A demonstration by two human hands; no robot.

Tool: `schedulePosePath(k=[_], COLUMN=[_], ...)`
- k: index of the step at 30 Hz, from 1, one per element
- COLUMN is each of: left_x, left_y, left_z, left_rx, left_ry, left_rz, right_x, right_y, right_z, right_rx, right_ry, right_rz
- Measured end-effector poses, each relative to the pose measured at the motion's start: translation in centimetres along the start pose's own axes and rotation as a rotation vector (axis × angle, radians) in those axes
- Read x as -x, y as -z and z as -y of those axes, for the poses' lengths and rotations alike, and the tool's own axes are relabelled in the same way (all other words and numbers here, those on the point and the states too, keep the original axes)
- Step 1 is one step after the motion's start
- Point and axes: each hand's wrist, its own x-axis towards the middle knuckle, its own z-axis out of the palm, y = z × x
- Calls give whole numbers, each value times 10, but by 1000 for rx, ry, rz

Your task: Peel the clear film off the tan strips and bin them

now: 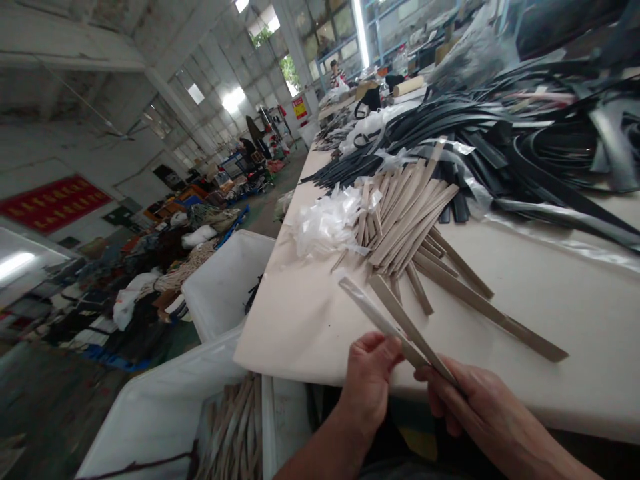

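I see two flat tan strips [395,320], long and narrow with a matte, leathery look, held above the near edge of the table [550,313]. Their long axes run from lower right up to upper left, spreading into a narrow V away from me. My right hand [480,407] is closed around their lower ends. My left hand [370,380] pinches one strip just beside it. A fanned pile of strips [405,220] lies beyond, near crumpled clear plastic [325,223].
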Motion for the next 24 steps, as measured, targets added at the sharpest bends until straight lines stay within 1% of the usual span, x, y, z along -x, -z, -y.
schedulePosePath(k=[1, 2, 3, 4, 6, 7, 8, 9, 11, 12, 13, 14, 16, 17, 18, 19, 20, 22, 23, 24], left_x=[3, 5, 5, 4, 0, -1, -1, 0, 3, 4, 4, 3, -1, -3, -4, -3, -1, 3, 4, 4], left_y=[-2, -5, -6, -7, -8, -8, -8, -7, -6, -6, -5, -4, -2, -1, 1, 2, 3, 6, 7, 8], left_z=[2, 2, 0, -3, -8, -8, -7, -4, 1, 1, -1, -6, -15, -18, -18, -14, -9, 1, 3, 1], left_rx=[-42, -57, -43, -5, 67, 65, 35, -7, -86, -102, -98, -77, -23, -7, -12, -34, -63, -101, -93, -65], left_ry=[32, 41, 22, -25, -149, -175, -164, -125, -25, -9, -34, -94, -241, -295, -314, -301, -260, -155, -128, -133], left_rz=[61, 98, 102, 71, -50, -83, -82, -53, 43, 72, 69, 34, -76, -128, -157, -161, -140, -63, -28, -11], right_x=[-2, -5, -6, -8, -10, -11, -12, -12, -14, -14, -14, -15, -15, -15, -16, -18, -19, -21, -22, -22], right_y=[0, 0, -1, -2, -5, -6, -7, -8, -9, -9, -10, -11, -14, -15, -15, -15, -15, -14, -13, -14], right_z=[1, 2, 2, 3, 3, 4, 5, 6, 7, 7, 6, 4, 1, 0, 0, 0, 1, 4, 4, 4], right_rx=[-23, -40, -50, -54, -44, -40, -41, -41, -37, -35, -32, -31, -27, -21, -12, -1, 10, 22, 25, 29], right_ry=[23, 36, 37, 29, 12, 17, 35, 63, 114, 127, 126, 115, 99, 98, 105, 119, 136, 159, 163, 158], right_rz=[-8, -7, -2, 5, 10, 6, -8, -29, -67, -68, -61, -42, -6, -5, -16, -28, -41, -45, -36, -25])
